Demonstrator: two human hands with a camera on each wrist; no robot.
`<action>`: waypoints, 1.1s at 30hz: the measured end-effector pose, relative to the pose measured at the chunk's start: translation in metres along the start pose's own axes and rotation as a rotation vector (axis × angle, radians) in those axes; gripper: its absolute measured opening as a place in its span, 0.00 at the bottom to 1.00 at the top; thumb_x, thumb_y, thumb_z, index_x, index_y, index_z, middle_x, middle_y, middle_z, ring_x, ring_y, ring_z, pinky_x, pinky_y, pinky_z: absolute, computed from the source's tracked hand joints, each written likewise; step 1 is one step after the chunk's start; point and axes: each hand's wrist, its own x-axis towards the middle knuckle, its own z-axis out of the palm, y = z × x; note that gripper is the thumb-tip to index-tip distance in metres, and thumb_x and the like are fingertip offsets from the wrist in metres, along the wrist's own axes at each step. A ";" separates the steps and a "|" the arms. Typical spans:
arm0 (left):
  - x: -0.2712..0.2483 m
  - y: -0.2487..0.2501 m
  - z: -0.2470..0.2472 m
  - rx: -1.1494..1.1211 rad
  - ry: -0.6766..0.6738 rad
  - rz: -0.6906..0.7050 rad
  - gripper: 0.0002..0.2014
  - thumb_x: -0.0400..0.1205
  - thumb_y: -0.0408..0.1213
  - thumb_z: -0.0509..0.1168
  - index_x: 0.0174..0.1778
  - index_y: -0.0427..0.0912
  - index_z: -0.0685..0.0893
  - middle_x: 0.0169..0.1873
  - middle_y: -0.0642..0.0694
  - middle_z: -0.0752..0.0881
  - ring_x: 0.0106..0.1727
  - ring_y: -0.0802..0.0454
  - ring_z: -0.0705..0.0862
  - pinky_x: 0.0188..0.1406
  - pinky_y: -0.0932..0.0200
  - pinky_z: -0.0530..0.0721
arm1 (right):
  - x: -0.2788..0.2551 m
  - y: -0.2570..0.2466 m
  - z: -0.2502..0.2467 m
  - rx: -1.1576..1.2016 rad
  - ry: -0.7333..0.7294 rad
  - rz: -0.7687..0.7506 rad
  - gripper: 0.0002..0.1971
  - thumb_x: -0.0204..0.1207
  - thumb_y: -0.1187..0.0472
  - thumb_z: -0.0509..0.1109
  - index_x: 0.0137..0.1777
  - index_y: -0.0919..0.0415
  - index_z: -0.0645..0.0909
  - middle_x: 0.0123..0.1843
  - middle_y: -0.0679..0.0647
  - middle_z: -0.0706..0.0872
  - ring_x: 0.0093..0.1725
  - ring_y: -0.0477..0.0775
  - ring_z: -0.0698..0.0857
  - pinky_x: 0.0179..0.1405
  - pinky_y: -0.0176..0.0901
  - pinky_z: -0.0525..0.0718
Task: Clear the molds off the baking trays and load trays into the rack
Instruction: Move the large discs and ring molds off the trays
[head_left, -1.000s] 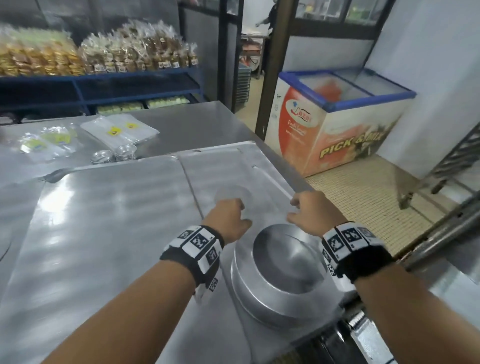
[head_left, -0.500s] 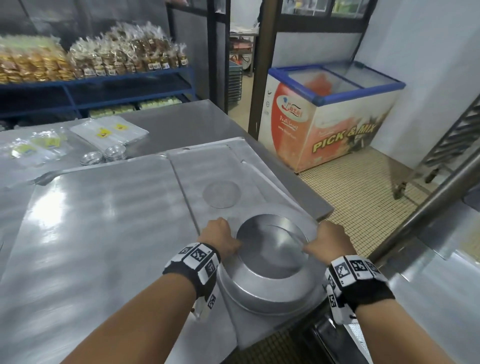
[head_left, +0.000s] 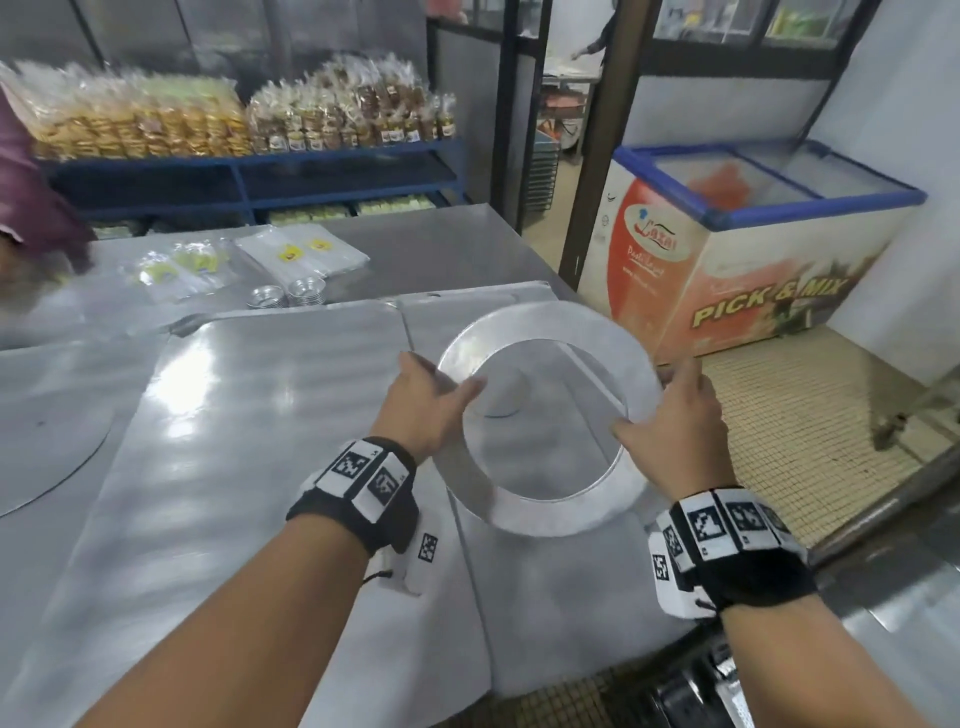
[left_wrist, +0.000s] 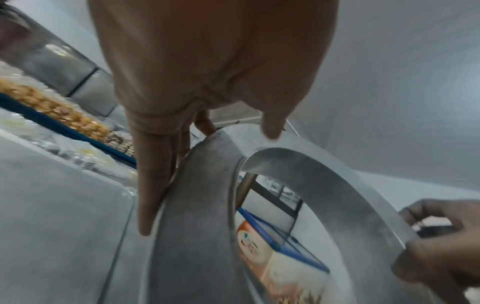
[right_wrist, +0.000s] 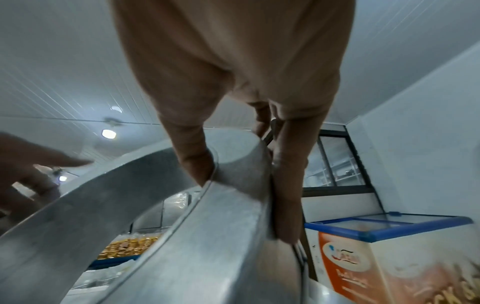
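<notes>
I hold a round, bottomless metal ring mold in the air above the right baking tray, tilted so that its opening faces me. My left hand grips its left wall, thumb inside and fingers outside. My right hand grips the right wall the same way, thumb inside. A second, larger tray lies flat to the left on the steel table. Through the ring I see a faint circle mark on the tray.
Small tins and flat plastic bags lie at the table's back. A chest freezer stands to the right across the tiled floor. Shelves of packed biscuits line the back wall. A person's sleeve shows at far left.
Both hands drew back from the tray's far part, took the mold by its sides where it stood near the front edge, then lifted and tilted it up.
</notes>
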 end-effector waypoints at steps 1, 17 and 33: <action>0.000 0.000 -0.009 -0.069 0.038 -0.038 0.30 0.79 0.66 0.65 0.60 0.42 0.70 0.56 0.44 0.80 0.59 0.43 0.80 0.63 0.46 0.81 | 0.000 -0.008 0.003 0.040 0.021 -0.032 0.32 0.61 0.61 0.83 0.60 0.64 0.69 0.58 0.63 0.78 0.50 0.63 0.79 0.44 0.43 0.72; -0.038 -0.067 -0.150 -0.704 0.200 -0.059 0.23 0.91 0.54 0.49 0.68 0.49 0.86 0.59 0.47 0.91 0.63 0.47 0.87 0.72 0.50 0.78 | -0.025 -0.135 0.071 0.606 -0.092 -0.409 0.36 0.65 0.66 0.84 0.66 0.54 0.65 0.66 0.47 0.71 0.54 0.41 0.81 0.48 0.35 0.88; -0.067 -0.182 -0.267 -0.809 0.206 -0.092 0.28 0.90 0.60 0.46 0.73 0.48 0.83 0.70 0.48 0.85 0.70 0.49 0.82 0.71 0.48 0.73 | -0.078 -0.220 0.149 1.442 -0.789 0.055 0.40 0.62 0.38 0.82 0.67 0.66 0.82 0.66 0.62 0.86 0.70 0.59 0.82 0.74 0.54 0.76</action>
